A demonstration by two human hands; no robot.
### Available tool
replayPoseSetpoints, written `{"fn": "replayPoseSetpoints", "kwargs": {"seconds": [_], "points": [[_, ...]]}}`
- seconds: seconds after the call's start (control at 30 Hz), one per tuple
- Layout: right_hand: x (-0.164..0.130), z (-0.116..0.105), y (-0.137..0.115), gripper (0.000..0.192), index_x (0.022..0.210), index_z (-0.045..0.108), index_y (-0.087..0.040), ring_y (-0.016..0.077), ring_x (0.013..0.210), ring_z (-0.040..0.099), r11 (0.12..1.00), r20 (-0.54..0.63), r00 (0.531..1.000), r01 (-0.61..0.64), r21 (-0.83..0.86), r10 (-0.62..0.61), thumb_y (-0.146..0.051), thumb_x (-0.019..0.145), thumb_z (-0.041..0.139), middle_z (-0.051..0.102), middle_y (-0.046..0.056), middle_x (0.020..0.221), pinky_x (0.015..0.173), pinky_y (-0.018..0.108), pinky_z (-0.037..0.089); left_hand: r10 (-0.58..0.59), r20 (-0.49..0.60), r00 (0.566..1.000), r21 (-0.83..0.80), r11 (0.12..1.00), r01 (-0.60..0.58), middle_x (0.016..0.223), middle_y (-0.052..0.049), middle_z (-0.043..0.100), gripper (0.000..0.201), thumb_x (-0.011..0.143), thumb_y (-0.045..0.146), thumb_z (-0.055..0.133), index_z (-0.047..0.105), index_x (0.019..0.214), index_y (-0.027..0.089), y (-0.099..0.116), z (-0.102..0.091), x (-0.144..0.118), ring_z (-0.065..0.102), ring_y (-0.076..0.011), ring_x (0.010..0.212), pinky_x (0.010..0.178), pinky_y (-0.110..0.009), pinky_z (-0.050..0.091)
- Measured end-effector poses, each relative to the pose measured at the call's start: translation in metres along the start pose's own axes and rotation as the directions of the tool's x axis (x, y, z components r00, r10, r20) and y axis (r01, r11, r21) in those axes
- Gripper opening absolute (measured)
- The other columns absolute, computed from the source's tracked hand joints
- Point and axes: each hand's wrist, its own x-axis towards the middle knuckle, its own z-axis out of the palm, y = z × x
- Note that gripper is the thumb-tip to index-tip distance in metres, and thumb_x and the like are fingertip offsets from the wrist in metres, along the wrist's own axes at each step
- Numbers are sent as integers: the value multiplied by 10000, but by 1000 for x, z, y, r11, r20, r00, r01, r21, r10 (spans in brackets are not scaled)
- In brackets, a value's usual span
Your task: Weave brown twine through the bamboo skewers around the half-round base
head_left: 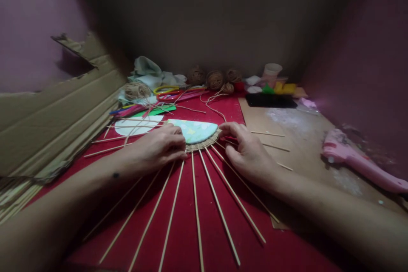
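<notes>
A half-round woven base [204,144] of twine lies in the middle, covered by pale blue-green patterned fabric [197,130]. Thin wooden sticks [195,204] fan out from its curved rim to the left, the right and toward me. My left hand [167,144] is closed on the left end of the base, its curled fingers hiding that edge. At the right end, my right hand [244,148] has bent fingers on the rim and its thumb lower down, near the sticks. A strand of twine [214,108] runs from the back toward my right fingers, where its end is hidden.
Behind lie twine balls [215,80], scissors [165,90], crumpled cloth [148,72] and a white half-round piece [138,125]. To the right, a pink glue gun [360,159] and a black phone-like slab [270,100] rest on brown board [306,182]. Torn cardboard [57,123] stands left.
</notes>
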Motion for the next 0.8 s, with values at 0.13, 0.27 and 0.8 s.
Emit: {"fn": "replayPoseSetpoints", "kwargs": {"seconds": [0.13, 0.27, 0.8], "points": [[-1, 0, 0, 426, 1082, 546, -93, 216, 929, 556, 997, 12, 999, 53, -56, -52, 16, 682, 449, 602, 121, 963, 864, 387, 470, 37, -10, 999, 35, 999, -37, 796, -44, 537, 260, 891, 292, 472, 558, 682, 164, -4, 2, -2, 448, -168, 757, 699, -290, 327], [-1, -2, 0, 408, 1049, 552, -115, 218, 915, 553, 992, 33, 995, 91, -89, -89, 19, 674, 461, 619, 104, 951, 845, 387, 475, 26, -6, 1000, 63, 998, -26, 775, -34, 508, 242, 884, 270, 486, 548, 676, 163, -6, 3, -1, 441, -151, 720, 652, -271, 312], [-4, -1, -3, 384, 1092, 517, -175, 209, 960, 574, 990, -21, 990, 138, -9, -138, -18, 746, 463, 611, 97, 1002, 880, 426, 484, -21, 42, 999, 28, 999, 20, 816, -28, 484, 187, 873, 212, 452, 551, 723, 161, -1, -5, -5, 447, -130, 695, 638, -246, 341]]}}
